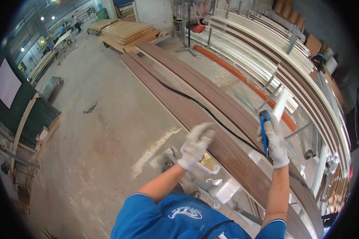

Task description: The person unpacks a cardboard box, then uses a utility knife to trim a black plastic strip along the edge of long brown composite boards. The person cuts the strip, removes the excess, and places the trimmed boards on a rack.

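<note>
My right hand (275, 139), in a pale work glove, is closed around a slim blue and black hand tool (264, 133) held upright over the boards. Its exact kind does not show. My left hand (198, 145), gloved too, is over the near edge of a long brown wood-grain board (169, 101); motion blurs its fingers. Beyond lies a second brown board (195, 81), roughly parallel to the first. A long black cord or strip (199, 105) runs along the boards and passes by my right hand.
White and brown lengths fill a rack (263, 47) on the right, with an orange beam (235, 71) on the floor before it. A white basket (209, 164) sits under the near board. Stacked panels (125, 32) lie at the far end; distant people (76, 24) stand at far left.
</note>
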